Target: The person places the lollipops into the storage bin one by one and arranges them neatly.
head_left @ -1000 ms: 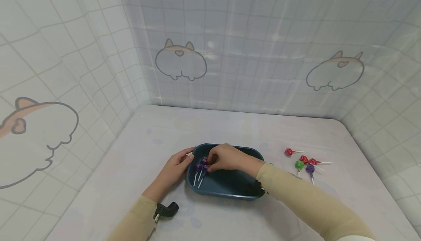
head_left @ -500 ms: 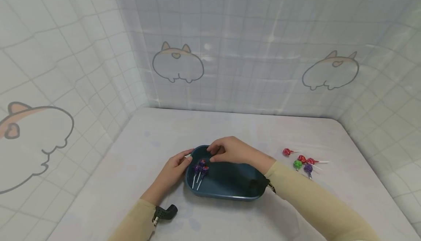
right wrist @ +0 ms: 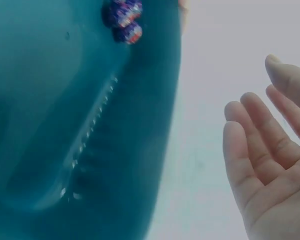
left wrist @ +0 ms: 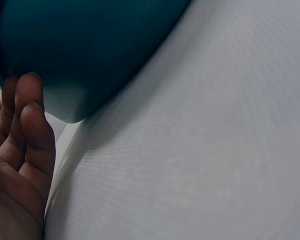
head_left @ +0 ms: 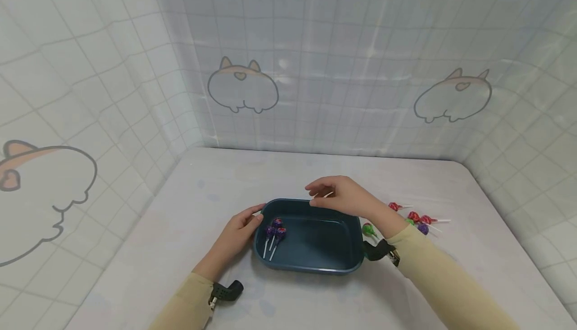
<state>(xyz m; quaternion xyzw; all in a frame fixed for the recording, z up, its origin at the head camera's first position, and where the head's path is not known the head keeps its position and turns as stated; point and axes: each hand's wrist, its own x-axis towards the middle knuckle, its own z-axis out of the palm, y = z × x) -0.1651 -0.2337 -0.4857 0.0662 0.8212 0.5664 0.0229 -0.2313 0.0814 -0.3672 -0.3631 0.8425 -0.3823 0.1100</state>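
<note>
My left hand [head_left: 241,230] rests against the left end of a dark teal plastic bin [head_left: 311,271], its fingertips on the outer wall and the thumb at the rim. In the left wrist view, slightly bent fingers [left wrist: 37,130] touch the outside of the bin near its base. Three lollipops [head_left: 276,231] in purple wrappers lie inside at the left, sticks toward me. Above the bin's back rim hovers my right hand [head_left: 344,195]. Seen in the right wrist view, its fingers [right wrist: 262,130] are spread and hold nothing, beside the bin's wall [right wrist: 140,150].
Just right of the bin lies a green lollipop [head_left: 368,229], partly behind the right wrist. Farther right, red lollipops [head_left: 413,216] and a purple one [head_left: 422,228] lie close together, with another red lollipop [head_left: 394,206] behind. Tiled-pattern cloth walls [head_left: 342,69] enclose the table.
My right hand has let go over the purple lollipops and drawn back up and to the right, past the back rim. The green lollipop beside the bin has come into view. The left hand stays put.
</note>
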